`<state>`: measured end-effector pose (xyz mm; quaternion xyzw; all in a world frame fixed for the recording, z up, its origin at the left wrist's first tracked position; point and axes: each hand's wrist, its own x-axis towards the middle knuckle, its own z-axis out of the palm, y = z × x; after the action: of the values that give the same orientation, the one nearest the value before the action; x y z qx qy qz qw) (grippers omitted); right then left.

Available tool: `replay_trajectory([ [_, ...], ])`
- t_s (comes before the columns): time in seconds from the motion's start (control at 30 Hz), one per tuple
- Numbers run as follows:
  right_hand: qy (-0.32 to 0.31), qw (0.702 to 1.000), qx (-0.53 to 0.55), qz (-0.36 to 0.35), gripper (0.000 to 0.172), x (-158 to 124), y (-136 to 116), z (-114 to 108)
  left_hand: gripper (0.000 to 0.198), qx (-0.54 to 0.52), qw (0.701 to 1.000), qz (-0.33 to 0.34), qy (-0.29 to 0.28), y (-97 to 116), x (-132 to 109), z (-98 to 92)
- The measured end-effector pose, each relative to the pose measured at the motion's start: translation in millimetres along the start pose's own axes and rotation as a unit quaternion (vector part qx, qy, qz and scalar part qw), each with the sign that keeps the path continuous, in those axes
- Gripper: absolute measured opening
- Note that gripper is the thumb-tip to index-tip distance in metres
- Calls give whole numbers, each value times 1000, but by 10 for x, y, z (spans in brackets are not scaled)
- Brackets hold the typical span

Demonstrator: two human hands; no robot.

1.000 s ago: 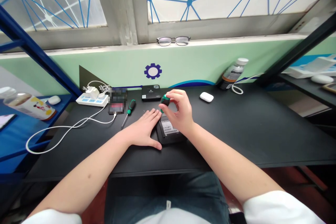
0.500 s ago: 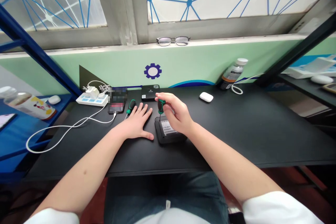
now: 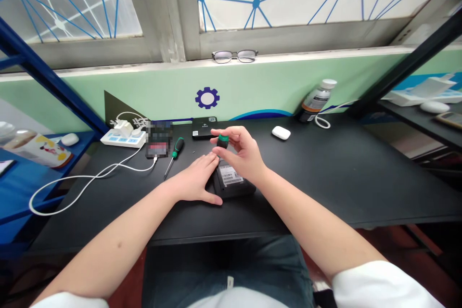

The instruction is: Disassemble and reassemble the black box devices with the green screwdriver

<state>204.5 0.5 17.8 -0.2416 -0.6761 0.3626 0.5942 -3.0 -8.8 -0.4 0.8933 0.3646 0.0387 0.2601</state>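
Observation:
A small black box [image 3: 233, 182] with a white label lies on the black desk [image 3: 325, 173] in front of me. My right hand [image 3: 240, 154] is closed round the green-and-black handle of a screwdriver [image 3: 223, 141], held upright over the box's far left corner. My left hand [image 3: 197, 178] lies flat with fingers stretched out, pressed against the box's left side, fingertips near the screwdriver. A second green-handled screwdriver [image 3: 173, 153] lies on the desk to the left.
A phone [image 3: 159, 140] on a white cable [image 3: 90, 178], a white power strip [image 3: 122, 137], another black box [image 3: 204, 128], a white earbud case [image 3: 281, 132] and a bottle [image 3: 316, 99] stand along the back. Glasses [image 3: 234, 56] rest on the sill. Blue shelving [image 3: 32, 163] is left.
My left hand slid away to the left, then came back against the box's left side. My right hand kept the screwdriver over the box, shifting its grip on the handle.

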Motion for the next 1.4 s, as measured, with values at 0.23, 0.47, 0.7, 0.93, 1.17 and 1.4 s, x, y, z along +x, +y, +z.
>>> replay_trajectory([
  [0.23, -10, 992, -109, -67, 28, 32, -11, -29, 133, -1, 1000, 12, 4, -80, -5, -4],
  [0.47, 27, 992, -99, -71, 21, 62, -37, -40, 134, 0, 1000, 11, 1, -104, 11, 13],
  [0.7, 13, 999, 33, 36, 31, -11, -19, 45, 129, -9, 1000, 13, 12, -84, -8, -6],
  [0.93, 8, 995, -85, -52, 27, 46, -47, -45, 133, 8, 1000, 14, -10, -55, 3, -26],
  [1.17, 27, 997, -56, -36, 23, 64, -83, -50, 133, 10, 1000, 1, -21, -20, -4, -50],
  [1.4, 18, 999, 42, 16, 34, -2, -48, 32, 130, 11, 1000, 18, -5, -43, 4, -37],
])
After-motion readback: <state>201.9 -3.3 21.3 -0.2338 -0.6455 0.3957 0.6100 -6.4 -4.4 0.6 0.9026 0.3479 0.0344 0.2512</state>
